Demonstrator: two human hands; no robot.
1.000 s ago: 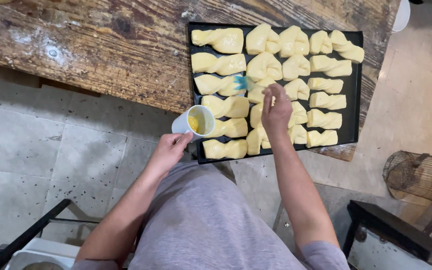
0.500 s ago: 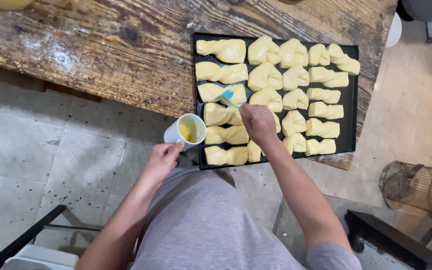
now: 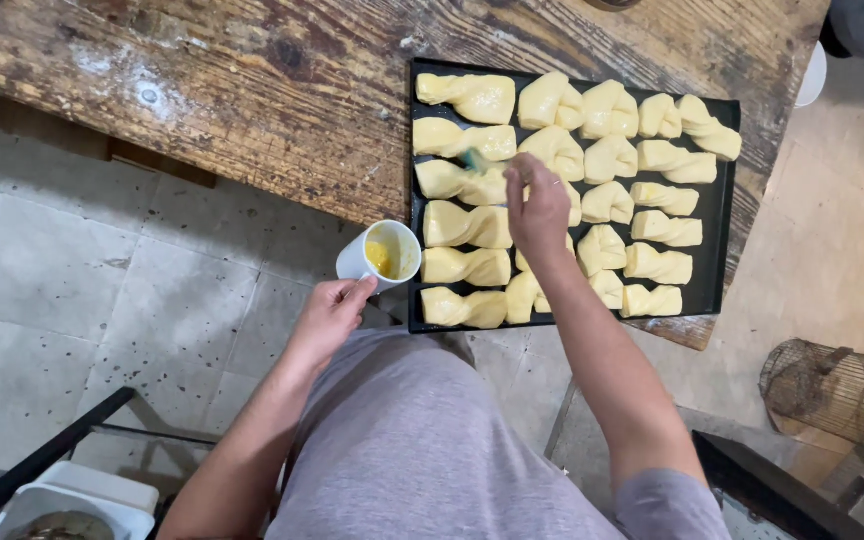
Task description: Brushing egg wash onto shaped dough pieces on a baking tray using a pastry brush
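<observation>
Left hand [image 3: 327,315] grips a white cup [image 3: 382,256] of yellow egg wash beside a black baking tray [image 3: 719,235]. Right hand [image 3: 539,208] pinches a pastry brush [image 3: 475,160] over raw twisted dough pieces [image 3: 467,226] on the tray.

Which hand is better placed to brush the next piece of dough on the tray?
Right. The right hand already holds the brush over the dough on the tray; the left hand holds the cup off the table edge.
</observation>
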